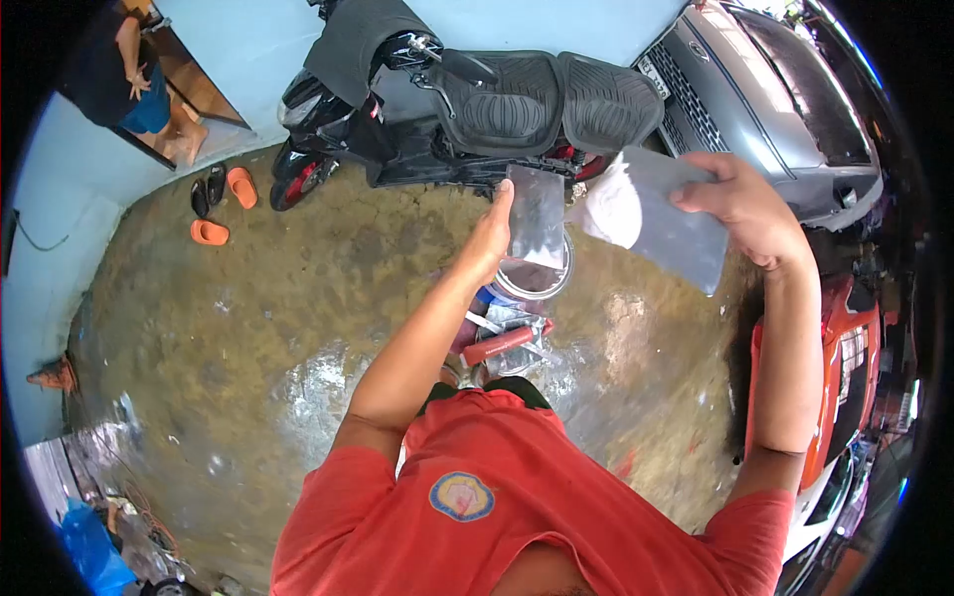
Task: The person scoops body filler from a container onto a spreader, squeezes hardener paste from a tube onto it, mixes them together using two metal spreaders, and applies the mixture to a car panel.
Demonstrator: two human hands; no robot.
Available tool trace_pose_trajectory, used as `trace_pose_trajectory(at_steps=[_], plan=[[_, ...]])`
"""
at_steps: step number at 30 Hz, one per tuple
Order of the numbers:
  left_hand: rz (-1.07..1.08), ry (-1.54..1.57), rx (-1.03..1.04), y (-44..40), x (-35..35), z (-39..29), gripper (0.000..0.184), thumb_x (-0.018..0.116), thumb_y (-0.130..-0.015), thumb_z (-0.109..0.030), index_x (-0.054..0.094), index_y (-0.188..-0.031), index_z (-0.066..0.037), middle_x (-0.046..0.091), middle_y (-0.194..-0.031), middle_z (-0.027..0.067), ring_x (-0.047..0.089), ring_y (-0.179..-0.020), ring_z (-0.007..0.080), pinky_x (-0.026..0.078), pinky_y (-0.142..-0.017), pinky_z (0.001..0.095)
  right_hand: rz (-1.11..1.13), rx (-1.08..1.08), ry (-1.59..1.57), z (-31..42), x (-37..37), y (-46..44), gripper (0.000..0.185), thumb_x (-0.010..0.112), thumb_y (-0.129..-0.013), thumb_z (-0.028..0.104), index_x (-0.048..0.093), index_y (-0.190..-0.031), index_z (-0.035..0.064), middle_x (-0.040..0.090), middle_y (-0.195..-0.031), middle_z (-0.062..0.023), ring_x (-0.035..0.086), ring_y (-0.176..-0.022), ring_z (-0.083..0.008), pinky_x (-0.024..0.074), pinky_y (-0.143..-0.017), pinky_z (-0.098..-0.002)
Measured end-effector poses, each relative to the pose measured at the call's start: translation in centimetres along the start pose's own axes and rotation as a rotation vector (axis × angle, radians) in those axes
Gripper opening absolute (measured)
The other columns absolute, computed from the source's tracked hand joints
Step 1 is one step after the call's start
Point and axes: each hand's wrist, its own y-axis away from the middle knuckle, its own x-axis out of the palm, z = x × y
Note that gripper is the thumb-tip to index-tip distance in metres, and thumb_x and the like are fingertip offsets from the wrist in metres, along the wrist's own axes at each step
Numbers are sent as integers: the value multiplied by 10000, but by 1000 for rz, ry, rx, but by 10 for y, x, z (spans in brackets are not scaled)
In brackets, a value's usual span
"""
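Observation:
My left hand (489, 233) grips a small grey rectangular plate (537, 214) with a white smear along its lower edge. My right hand (740, 204) holds a larger grey plate (681, 238) by its upper right part, thumb on its face. A mound of white paste (611, 207) covers that plate's left end, close to the smaller plate but with a narrow gap. Below the smaller plate is a round container (556, 283), partly hidden by it. Nearer my body lies a red cylindrical object (499, 344) among other items.
A scooter (338, 129) with black mats (502, 99) stands by the wall. Grey and red cars (840, 368) are at the right. Orange slippers (241, 187) lie on the wet-looking floor (248, 298). Another person (149, 99) is at the doorway, upper left. A blue bag (91, 546) lies lower left.

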Motion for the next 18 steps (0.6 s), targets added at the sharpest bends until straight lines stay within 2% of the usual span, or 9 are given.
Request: trace_pose_trajectory(at_steps=[2,5,6,7,10,11,14,16,18], plan=[[-48,37,47,-3,-1,7,825,372,-997,-638,382,-1472,37,490,-1447,170,483,-1302,245,321,-1124,360,62,-7,259,14,9,-9,404,721,-800,172,655,-1135,-44,698,-902,-86,639,-782,-134,507,-701,-277],[215,245,87,4,-14,5,905,479,-952,-647,274,-1525,23,253,-1602,171,213,-1486,248,150,-1199,424,170,-201,451,13,29,-20,360,666,-831,151,634,-1115,-69,685,-828,-152,645,-722,-216,504,-680,-343],[156,212,131,7,-16,3,886,489,-959,-624,280,-1520,30,267,-1596,167,227,-1481,241,159,-1198,405,223,-271,509,20,37,-24,363,655,-837,147,626,-1122,-75,680,-821,-170,646,-717,-232,503,-678,-357],[93,180,168,16,-15,4,868,498,-966,-601,286,-1516,37,280,-1590,164,241,-1475,233,167,-1197,387,286,-279,579,32,42,-22,330,617,-843,116,615,-1111,-76,669,-829,-239,679,-740,-323,505,-700,-420],[-35,173,328,31,-19,0,711,527,-993,-499,405,-1444,36,466,-1462,139,419,-1358,216,290,-1141,352,273,-619,740,48,52,-15,281,597,-844,99,617,-1082,-48,657,-803,-261,671,-784,-401,501,-710,-467],[-50,192,380,31,-24,7,668,516,-1003,-487,447,-1414,35,507,-1422,135,449,-1326,212,305,-1126,339,343,-563,898,65,52,-9,353,638,-840,82,607,-1188,30,666,-891,-230,627,-862,-422,488,-732,-455],[-139,311,486,60,-23,0,548,510,-1023,-423,516,-1350,16,597,-1311,116,558,-1198,192,406,-1041,319,282,-755,1086,83,59,8,270,637,-857,83,620,-1125,63,662,-794,-190,632,-822,-413,472,-704,-490],[-223,396,515,82,-20,0,523,501,-1029,-410,514,-1345,6,621,-1267,112,600,-1144,188,456,-994,315,186,-1091,1114,84,61,17,240,624,-805,31,625,-1036,97,619,-678,-135,628,-742,-378,470,-652,-471],[-264,518,563,101,-18,5,493,514,-1021,-395,512,-1313,1,629,-1228,137,640,-1092,230,524,-921,388,190,-1281,1092,91,57,27,270,619,-760,8,620,-1012,105,595,-645,-117,623,-710,-357,472,-630,-447]])
